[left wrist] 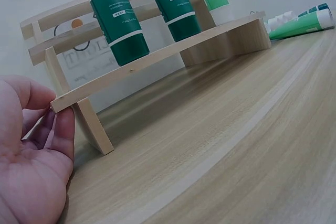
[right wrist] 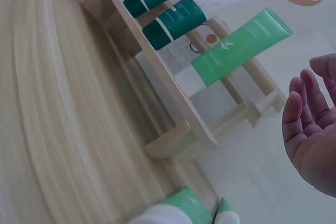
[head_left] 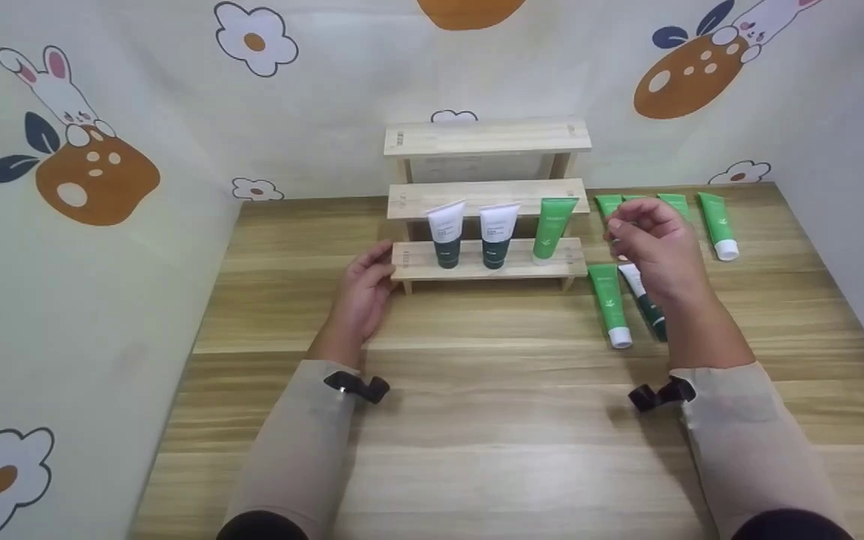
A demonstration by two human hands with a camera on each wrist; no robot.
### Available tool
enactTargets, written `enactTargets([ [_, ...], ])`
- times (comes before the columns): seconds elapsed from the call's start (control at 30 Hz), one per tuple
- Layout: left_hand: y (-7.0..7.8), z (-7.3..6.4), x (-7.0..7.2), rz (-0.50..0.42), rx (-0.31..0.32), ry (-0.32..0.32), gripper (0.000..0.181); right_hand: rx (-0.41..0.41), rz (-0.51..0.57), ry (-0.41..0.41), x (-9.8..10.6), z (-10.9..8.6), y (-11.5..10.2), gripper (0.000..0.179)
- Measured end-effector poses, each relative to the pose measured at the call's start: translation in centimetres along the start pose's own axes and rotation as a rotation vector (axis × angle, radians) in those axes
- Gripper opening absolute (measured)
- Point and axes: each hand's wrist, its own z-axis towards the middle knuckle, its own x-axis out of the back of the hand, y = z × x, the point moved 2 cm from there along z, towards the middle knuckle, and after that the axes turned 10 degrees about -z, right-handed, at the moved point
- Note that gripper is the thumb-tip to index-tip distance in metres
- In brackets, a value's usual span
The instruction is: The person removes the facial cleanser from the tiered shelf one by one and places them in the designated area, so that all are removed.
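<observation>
Rack pinched by left hand; nothing held by right hand, fingers loosely bent. Tubes are seemingly being racked; another should be grasped next.

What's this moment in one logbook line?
left hand: grips shelf | right hand: empty, near shelf | lowest step: two white-and-green tubes, one green tube, standing

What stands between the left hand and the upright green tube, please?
Two white-and-dark-green tubes on the wooden stand's lowest tier, in the head view.
</observation>
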Motion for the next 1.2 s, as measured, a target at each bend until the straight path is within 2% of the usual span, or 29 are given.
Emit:
enactTargets([
  [0.27,0.1,0.0,-0.1,0.014,-0.002,0.005,0.058,0.051,-0.067,-0.01,-1.6,0.7,-0.1,0.019],
  [0.53,0.1,0.0,-0.1,0.01,0.003,0.006,0.058,0.051,-0.09,-0.034,-3.2,1.1,-0.3,0.026],
  [0.73,-0.1,0.1,0.0,-0.003,0.002,0.003,0.058,0.021,-0.139,-0.047,-4.3,1.0,-0.4,0.029],
  [0.93,-0.2,0.1,0.0,-0.02,-0.008,0.019,0.057,0.027,-0.169,-0.046,-4.6,1.0,-0.4,0.022],
  [1.2,-0.3,0.2,0.1,-0.014,-0.016,0.011,0.058,0.039,-0.205,-0.028,-4.0,0.8,-0.8,0.019],
])
